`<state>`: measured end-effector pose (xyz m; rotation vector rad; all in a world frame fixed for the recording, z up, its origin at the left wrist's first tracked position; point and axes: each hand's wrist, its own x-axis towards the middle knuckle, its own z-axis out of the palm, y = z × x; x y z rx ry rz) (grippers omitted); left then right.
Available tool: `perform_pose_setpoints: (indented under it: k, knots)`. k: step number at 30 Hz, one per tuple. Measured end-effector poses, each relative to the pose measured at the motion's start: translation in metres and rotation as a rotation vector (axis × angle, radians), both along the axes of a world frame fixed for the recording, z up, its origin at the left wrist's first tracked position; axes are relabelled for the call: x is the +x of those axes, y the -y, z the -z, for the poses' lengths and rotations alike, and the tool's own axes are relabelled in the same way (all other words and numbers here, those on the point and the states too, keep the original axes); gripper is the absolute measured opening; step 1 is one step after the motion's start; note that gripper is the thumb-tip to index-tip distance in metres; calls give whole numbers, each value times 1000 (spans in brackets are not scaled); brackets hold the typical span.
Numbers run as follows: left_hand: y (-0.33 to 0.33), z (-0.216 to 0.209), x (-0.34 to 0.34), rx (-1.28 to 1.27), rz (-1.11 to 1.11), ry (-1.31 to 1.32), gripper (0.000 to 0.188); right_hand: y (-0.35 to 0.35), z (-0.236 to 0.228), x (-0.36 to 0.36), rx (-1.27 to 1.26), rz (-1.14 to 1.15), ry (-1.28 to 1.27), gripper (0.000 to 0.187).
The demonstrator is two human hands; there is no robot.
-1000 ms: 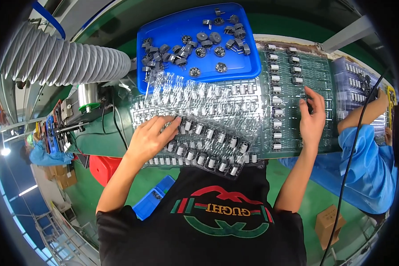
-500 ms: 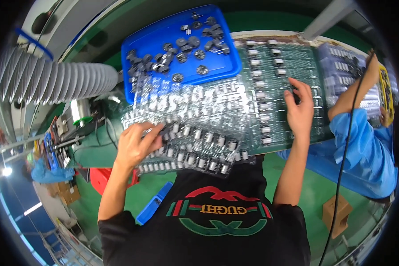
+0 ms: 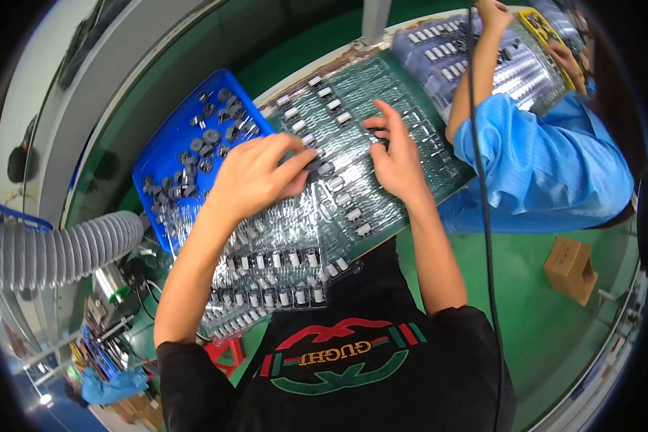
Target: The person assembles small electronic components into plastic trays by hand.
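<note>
My left hand (image 3: 259,173) reaches over the clear blister tray (image 3: 381,79) in front of me, thumb and fingers pinched together. A small dark component (image 3: 315,165) shows at its fingertips, partly covered by them. My right hand (image 3: 398,160) hovers above the same tray, fingers apart and stretched, holding nothing. Small white-and-black components (image 3: 355,214) sit in rows along the tray's left part. Beside it, a stack of clear trays (image 3: 266,241) carries more such components (image 3: 283,297), partly hidden under my left forearm.
A blue bin (image 3: 147,151) of loose dark coil parts stands at the back left. A co-worker in a blue sleeve (image 3: 533,151) works at the right by more filled trays (image 3: 446,54) and a yellow tray (image 3: 531,21). A black cable (image 3: 481,173) hangs down between us.
The view has turned toward the right. My left hand has moved from the stacked trays to the rows on the tray beside them. My right hand stays open over that tray.
</note>
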<state>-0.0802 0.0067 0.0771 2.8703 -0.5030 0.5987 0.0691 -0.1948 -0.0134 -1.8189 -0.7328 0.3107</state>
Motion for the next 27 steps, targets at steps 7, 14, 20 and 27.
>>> perform_pose_setpoints:
  k: [7, 14, 20, 27]
  knots:
    - [10, 31, 72, 123, 179, -26, 35, 0, 6, -5, 52, 20, 57, 67]
    - [3, 50, 79, 123, 152, -97, 23, 0, 8, -2, 44, 13, 78, 66]
    - [11, 56, 79, 148, 106, -25, 17, 0, -1, -3, 26, 13, 44, 65]
    - [15, 48, 66, 165, 15, -66, 21, -4, 1, -8, 21, -21, 129, 63]
